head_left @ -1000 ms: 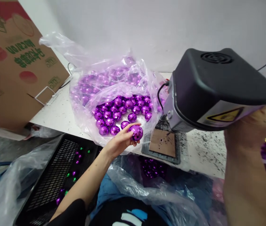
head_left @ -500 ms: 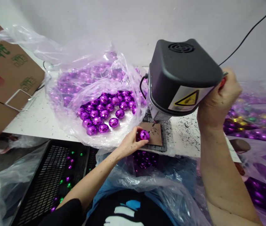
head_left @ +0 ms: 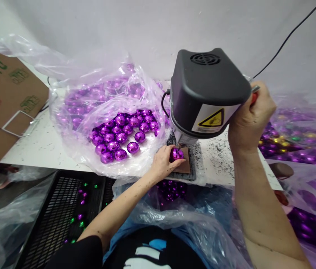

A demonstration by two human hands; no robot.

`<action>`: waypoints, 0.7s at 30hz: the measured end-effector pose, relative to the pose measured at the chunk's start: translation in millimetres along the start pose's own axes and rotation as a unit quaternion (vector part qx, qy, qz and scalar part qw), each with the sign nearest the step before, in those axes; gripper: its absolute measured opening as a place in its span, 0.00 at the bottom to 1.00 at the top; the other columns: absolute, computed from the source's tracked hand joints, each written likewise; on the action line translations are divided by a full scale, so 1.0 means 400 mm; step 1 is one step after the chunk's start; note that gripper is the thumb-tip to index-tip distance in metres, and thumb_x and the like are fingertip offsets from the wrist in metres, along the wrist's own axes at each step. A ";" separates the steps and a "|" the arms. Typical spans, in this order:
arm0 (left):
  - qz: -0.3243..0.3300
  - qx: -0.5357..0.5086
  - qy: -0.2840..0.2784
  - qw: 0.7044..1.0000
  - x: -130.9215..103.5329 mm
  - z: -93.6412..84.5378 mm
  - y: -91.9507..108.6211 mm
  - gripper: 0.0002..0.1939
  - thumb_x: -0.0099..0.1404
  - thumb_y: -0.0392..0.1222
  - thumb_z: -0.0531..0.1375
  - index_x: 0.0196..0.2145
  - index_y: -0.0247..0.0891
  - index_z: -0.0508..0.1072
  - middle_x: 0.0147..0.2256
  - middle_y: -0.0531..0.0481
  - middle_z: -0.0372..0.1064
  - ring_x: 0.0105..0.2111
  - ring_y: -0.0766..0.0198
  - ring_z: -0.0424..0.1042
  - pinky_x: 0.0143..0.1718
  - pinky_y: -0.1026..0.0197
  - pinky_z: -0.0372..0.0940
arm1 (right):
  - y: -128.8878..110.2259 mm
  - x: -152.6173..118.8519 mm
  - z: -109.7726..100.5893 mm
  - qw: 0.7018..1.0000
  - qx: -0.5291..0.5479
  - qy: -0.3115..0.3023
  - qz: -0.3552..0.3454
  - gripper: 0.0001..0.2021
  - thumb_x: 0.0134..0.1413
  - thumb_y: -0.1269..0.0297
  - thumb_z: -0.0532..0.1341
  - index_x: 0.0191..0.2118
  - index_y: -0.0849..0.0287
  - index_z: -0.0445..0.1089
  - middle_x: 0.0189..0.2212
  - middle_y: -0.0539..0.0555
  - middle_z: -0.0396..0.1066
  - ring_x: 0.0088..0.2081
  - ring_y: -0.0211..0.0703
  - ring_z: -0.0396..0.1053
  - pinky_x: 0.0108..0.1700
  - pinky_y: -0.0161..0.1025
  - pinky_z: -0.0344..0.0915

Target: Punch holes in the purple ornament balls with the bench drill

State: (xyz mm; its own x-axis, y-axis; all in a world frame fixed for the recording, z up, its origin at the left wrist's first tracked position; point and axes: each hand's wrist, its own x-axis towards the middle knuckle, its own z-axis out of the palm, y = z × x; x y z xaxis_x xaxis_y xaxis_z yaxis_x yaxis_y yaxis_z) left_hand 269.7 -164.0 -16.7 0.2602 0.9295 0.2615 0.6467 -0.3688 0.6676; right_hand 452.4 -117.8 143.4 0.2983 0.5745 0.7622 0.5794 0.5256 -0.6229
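Between the thumb and fingers of my left hand (head_left: pixel 164 163) is a shiny purple faceted ball (head_left: pixel 177 153). It rests on a brown board (head_left: pixel 183 167) on the base of a black bench drill press (head_left: pixel 208 80). The drill's tip comes down at the top of the ball; whether it has entered, I cannot tell. On the right side of the machine my right hand (head_left: pixel 251 116) is closed round a lever handle with a red part (head_left: pixel 254 98), mostly hidden by the fingers.
Left of the drill, a clear plastic bag (head_left: pixel 71 138) of purple balls lies open on the white table (head_left: pixel 218 170). A black crate (head_left: pixel 46 216) and a cardboard box (head_left: pixel 9 93) stand at left. Below the table edge hang more balls in plastic (head_left: pixel 171 190). Bagged ornaments (head_left: pixel 311 224) are at right.
My left hand has moved the purple ball forward and slightly right, under the drill's tip. My right hand stays on the lever. The whole view has shifted a little.
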 end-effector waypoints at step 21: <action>0.046 0.058 0.056 0.996 -0.028 0.062 -0.007 0.22 0.66 0.49 0.64 0.53 0.37 0.64 0.48 0.41 0.69 0.50 0.51 0.67 0.55 0.48 0.60 | -0.011 -0.014 -0.015 0.999 -0.018 0.005 -0.028 0.29 0.62 0.39 0.51 0.28 0.64 0.59 0.20 0.44 0.50 0.24 0.23 0.50 0.28 0.26 0.49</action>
State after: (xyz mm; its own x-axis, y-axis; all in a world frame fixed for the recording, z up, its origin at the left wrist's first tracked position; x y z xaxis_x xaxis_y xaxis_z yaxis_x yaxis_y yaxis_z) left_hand 282.5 -173.5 -38.9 0.2437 0.8843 0.3982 0.7037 -0.4438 0.5549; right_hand 452.7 -127.0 142.9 0.2728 0.5384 0.7973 0.6225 0.5331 -0.5730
